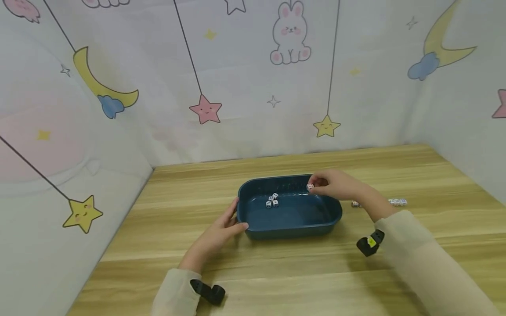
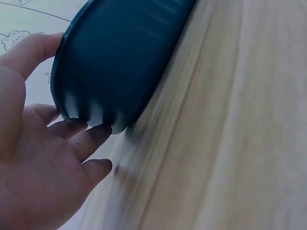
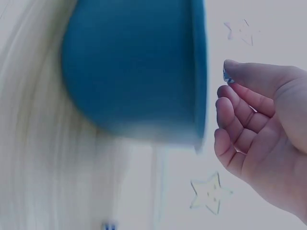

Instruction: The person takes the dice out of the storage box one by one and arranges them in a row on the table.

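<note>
A dark blue rectangular dish [image 1: 292, 229] with rounded corners stands on the wooden table. My left hand [image 1: 215, 232] grips its left end, thumb and fingertips spread against the rim and end wall. Up close in the left wrist view, the fingertips of that hand [image 2: 53, 143] press on the dish wall [image 2: 115, 62]. Over the dish's far right corner, my right hand [image 1: 336, 184] pinches a white die [image 1: 310, 187] between thumb and forefinger. This die [image 3: 228, 76] also shows in the right wrist view, partly covered by the thumb. Several white dice [image 1: 272, 202] lie inside the dish, left of its middle.
Right of the dish, a die [image 1: 355, 204] and a short row of dice [image 1: 397, 202] lie on the wooden table [image 1: 178, 188], partly behind the right forearm. A white cloth backdrop [image 1: 253, 131] printed with stars, moons and a rabbit borders the table's back and sides.
</note>
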A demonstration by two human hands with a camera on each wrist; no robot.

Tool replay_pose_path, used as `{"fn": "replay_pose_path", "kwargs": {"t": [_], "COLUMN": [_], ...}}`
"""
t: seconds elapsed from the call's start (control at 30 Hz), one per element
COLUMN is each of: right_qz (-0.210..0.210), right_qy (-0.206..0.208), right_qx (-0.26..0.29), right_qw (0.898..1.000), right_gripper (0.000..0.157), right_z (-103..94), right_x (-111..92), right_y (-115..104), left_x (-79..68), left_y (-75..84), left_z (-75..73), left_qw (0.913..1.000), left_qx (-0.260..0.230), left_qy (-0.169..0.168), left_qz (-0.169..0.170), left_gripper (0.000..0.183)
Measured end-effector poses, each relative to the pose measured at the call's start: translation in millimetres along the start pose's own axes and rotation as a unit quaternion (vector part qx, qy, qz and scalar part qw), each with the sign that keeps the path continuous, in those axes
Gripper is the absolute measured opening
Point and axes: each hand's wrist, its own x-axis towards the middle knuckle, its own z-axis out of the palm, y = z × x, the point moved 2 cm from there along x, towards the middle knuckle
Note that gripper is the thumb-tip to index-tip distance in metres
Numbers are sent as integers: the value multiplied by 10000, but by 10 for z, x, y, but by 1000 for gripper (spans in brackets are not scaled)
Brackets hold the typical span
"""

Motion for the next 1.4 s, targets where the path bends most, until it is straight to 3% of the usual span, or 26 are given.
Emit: {"fn": "replay_pose_path", "kwargs": {"t": [0.27, 0.57, 1.1, 1.4], "right_qz": [327, 638, 1108, 1298], "right_qy": [305, 472, 658, 772], "right_qx": [-32, -230, -664, -761], "right_qw": [9990, 9966, 9894, 9856], "right_gripper": [19, 25, 35, 32], "right_z": [-299, -485, -606, -648], "right_x": [-365, -672, -1113, -1273], "right_y": [305, 735, 1371, 1575], "left_x": [2, -25, -13, -11], "left_y": [4, 2, 14, 19], "left_z": [9, -12, 1, 5], "left_qw": [10000, 9996, 9999, 9997], "left_qx": [36, 177, 103, 218], "left_qy": [-48, 46, -30, -9], "left_qz": [-74, -204, -108, -147], "left_gripper": [82, 81, 80, 80]}}
